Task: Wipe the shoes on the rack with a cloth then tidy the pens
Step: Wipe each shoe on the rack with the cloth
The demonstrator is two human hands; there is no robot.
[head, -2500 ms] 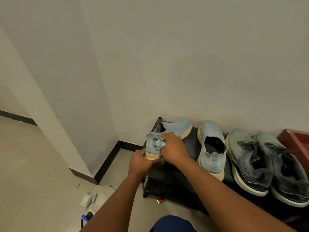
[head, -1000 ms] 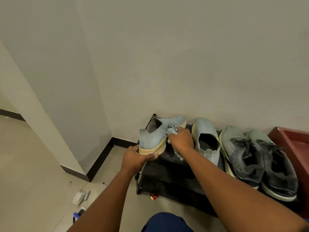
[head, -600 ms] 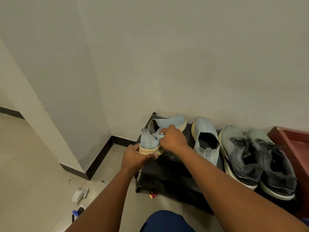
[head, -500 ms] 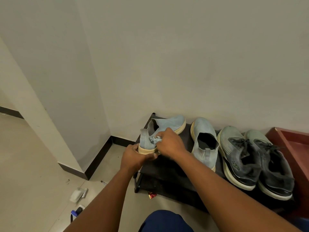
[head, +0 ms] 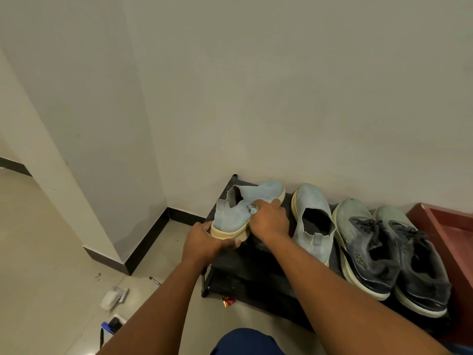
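Wiping is judged barely begun: the first light-blue shoe [head: 245, 208], tilted on the rack [head: 256, 262], is gripped by the left hand [head: 204, 242] while the cloth [head: 253, 208] is clutched against it by the right hand [head: 268, 221]; three shoes and the pens remain.

we saw a red wrapper [head: 228, 301] under the shelf edge, a white object [head: 110, 299] on the left floor, a red-brown tray [head: 453, 226] far right.
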